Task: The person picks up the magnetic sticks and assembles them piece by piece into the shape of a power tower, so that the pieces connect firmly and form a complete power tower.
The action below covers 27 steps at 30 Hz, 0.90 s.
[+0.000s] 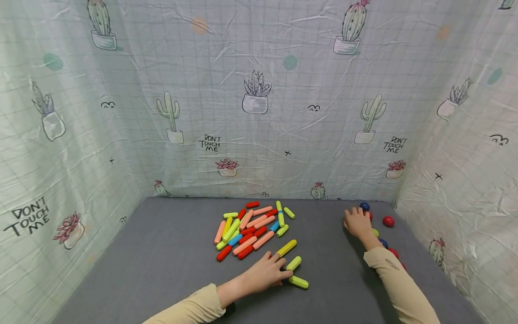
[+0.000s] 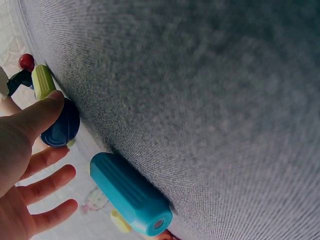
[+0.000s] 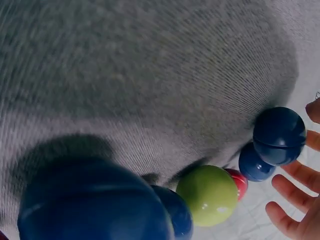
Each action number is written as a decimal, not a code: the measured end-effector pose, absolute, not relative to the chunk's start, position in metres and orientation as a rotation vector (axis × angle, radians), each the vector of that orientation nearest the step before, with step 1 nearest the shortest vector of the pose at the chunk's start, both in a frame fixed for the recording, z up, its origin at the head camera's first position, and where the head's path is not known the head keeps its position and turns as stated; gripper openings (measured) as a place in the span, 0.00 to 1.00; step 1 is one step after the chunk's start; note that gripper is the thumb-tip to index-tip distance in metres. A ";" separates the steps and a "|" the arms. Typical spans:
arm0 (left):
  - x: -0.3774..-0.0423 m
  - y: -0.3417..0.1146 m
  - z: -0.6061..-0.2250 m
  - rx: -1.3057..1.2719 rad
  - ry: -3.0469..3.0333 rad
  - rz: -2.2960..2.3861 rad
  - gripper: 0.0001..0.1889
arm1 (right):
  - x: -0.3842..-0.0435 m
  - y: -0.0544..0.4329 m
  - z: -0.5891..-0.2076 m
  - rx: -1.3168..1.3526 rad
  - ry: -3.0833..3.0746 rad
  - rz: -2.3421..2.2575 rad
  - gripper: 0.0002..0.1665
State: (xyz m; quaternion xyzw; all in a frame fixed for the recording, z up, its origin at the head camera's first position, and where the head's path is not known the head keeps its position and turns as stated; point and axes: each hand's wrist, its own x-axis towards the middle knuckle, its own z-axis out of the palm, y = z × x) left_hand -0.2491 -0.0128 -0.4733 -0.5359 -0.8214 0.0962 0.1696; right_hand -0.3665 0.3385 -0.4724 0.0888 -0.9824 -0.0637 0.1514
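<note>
My left hand (image 1: 265, 272) is low over the grey table, its fingertips beside a yellow stick (image 1: 286, 248) and yellow-green sticks (image 1: 293, 263). In the left wrist view its fingers are spread; the thumb and forefinger lie at either side of a dark blue ball (image 2: 65, 125), hidden in the head view. A turquoise stick (image 2: 130, 192) lies closer to that camera. My right hand (image 1: 358, 224) reaches over balls at the far right, fingers spread. A dark blue ball (image 3: 280, 135) is in front of its fingers in the right wrist view, above another blue ball (image 3: 256, 162).
A loose pile of red, pink, yellow-green and blue sticks (image 1: 247, 230) lies left of centre. Along the right edge are a red ball (image 1: 388, 221), a yellow-green ball (image 3: 207, 195) and several others. A cactus-print curtain (image 1: 259, 135) encloses the table's back and sides.
</note>
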 end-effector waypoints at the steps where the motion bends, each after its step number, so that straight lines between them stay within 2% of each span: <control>1: -0.249 -0.013 -0.474 -1.526 -2.337 0.272 0.16 | -0.367 0.339 -0.474 0.249 -2.830 -0.181 0.17; 13: -0.254 -0.012 -0.475 -1.527 -2.312 0.282 0.16 | -0.367 0.326 -0.474 0.350 -2.734 -0.222 0.21; 19: -0.254 -0.012 -0.477 -1.523 -2.310 0.282 0.15 | -0.341 0.288 -0.469 0.703 -2.591 -0.100 0.17; 23: -0.254 -0.012 -0.479 -1.516 -2.310 0.287 0.16 | -0.314 0.260 -0.463 0.977 -2.560 0.001 0.19; 27: -0.254 -0.011 -0.480 -1.503 -2.317 0.292 0.16 | -0.294 0.240 -0.458 1.120 -2.593 0.060 0.20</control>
